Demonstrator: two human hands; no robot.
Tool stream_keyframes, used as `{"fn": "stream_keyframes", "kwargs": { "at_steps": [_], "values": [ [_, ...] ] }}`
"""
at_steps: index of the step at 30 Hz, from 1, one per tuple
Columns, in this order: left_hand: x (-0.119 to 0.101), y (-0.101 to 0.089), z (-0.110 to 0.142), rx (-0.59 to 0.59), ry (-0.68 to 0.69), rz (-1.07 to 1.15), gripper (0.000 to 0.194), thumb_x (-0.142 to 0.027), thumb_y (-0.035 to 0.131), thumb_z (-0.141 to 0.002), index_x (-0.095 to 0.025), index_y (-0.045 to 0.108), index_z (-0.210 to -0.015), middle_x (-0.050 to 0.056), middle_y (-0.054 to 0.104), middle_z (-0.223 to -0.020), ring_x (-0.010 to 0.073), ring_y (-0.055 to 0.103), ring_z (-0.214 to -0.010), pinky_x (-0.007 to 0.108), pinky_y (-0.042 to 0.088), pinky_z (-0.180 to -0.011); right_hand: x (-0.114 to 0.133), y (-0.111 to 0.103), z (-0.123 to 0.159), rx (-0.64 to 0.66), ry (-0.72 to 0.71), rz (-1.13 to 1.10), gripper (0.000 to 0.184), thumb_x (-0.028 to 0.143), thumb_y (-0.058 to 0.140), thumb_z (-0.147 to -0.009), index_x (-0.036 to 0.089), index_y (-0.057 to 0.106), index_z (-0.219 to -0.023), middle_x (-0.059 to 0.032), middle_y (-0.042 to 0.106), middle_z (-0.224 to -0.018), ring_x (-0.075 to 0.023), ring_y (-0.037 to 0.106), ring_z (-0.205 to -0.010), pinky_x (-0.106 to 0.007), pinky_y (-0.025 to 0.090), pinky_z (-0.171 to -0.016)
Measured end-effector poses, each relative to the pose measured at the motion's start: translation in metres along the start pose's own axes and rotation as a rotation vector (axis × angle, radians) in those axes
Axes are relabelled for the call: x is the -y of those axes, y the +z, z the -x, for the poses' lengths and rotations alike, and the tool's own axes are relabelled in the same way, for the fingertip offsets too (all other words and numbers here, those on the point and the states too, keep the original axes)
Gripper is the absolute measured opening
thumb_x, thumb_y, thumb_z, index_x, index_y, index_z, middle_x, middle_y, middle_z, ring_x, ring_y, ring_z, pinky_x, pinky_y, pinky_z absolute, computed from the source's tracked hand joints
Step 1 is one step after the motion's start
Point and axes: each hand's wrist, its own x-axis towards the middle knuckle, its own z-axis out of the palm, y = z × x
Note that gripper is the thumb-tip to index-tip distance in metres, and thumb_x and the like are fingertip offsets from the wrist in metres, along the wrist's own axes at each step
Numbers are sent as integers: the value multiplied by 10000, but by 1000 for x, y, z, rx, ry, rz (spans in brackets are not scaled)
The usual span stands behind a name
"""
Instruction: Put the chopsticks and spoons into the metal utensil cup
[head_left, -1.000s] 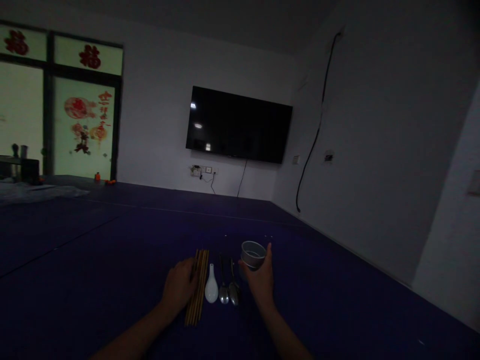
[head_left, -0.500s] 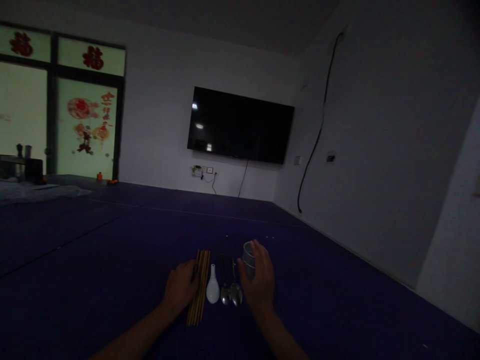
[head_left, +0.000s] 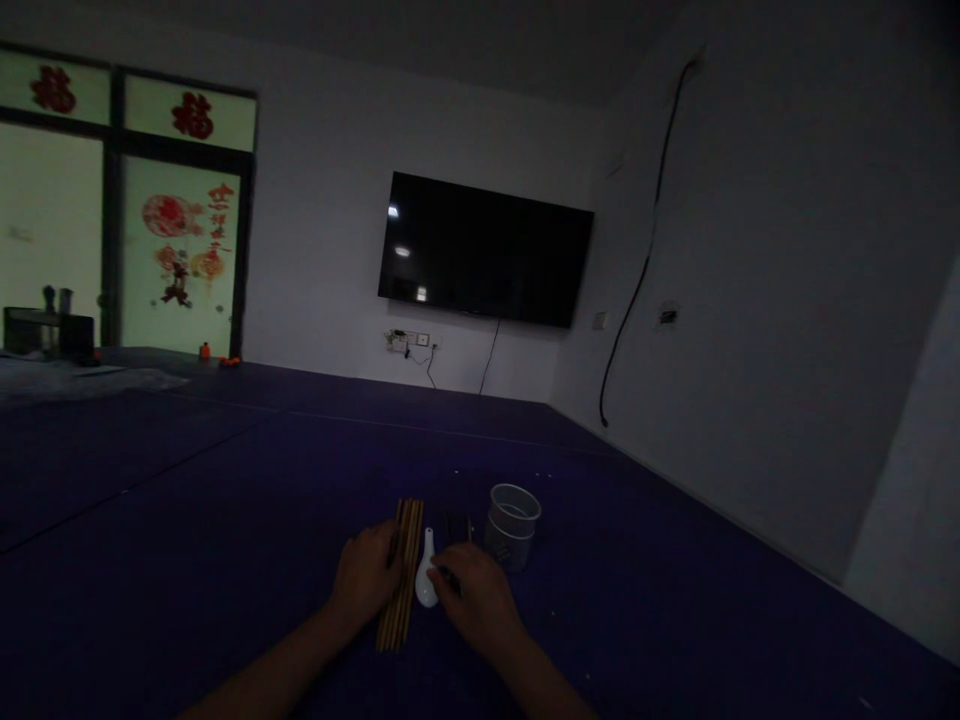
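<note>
My left hand (head_left: 367,570) lies against a bundle of several wooden chopsticks (head_left: 403,575), its fingers curled round their left side. Just right of them a white soup spoon (head_left: 426,585) rests with its handle pointing away from me. My right hand (head_left: 476,595) hovers over the metal spoons, bent fingertips at the white spoon's right edge and a small gap between thumb and forefinger. Only the dark handles of the metal spoons (head_left: 457,526) show; their bowls are hidden under that hand. A grey cylindrical cup (head_left: 512,530) stands upright beyond it, untouched.
Everything lies on a wide dark-blue surface (head_left: 262,530) with seams and small white specks. Farther off, clear plastic sheeting (head_left: 82,380) and small orange objects (head_left: 229,362) sit at the left. A television (head_left: 484,250) hangs on the back wall; a black cable (head_left: 645,250) runs down the right wall.
My right hand has left the side of the cup and moved left and lower, over the metal spoons toward the white spoon. The cup is now uncovered. My left hand stays at the chopsticks.
</note>
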Motion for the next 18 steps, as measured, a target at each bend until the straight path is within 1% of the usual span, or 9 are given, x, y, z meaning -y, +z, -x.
{"fn": "stream_keyframes", "kwargs": {
  "at_steps": [7, 10, 13, 18],
  "values": [
    [-1, -3, 1, -7, 21, -2, 256, -181, 471, -798, -199, 587, -1025, 60, 681, -1030, 203, 622, -988, 274, 431, -767, 0, 2, -1, 45, 21, -26, 199, 241, 497, -884, 229, 695, -874, -27, 702, -881, -164, 643, -832, -255, 452, -758],
    [-1, -3, 2, -18, 27, -3, 273, -168, 471, -790, -194, 582, -1038, 62, 681, -1026, 198, 627, -973, 277, 430, -773, -2, 4, 0, 69, 35, -37, 204, 242, 491, -889, 228, 694, -903, -29, 701, -888, -168, 642, -848, -258, 452, -770],
    [-2, -3, 2, -20, 17, -15, 270, -172, 467, -795, -190, 579, -1040, 68, 681, -1034, 203, 626, -978, 288, 431, -788, -3, 6, 2, 59, 43, -42, 204, 249, 492, -891, 225, 693, -913, -34, 699, -903, -172, 638, -863, -267, 450, -798],
    [-3, -4, 2, 23, -6, -37, 286, -189, 460, -813, -195, 568, -1077, 64, 685, -1038, 200, 628, -988, 287, 429, -798, -2, 4, 0, 41, 50, -41, 198, 238, 494, -891, 218, 689, -918, -39, 692, -931, -173, 628, -896, -268, 440, -820]
  ]
}}
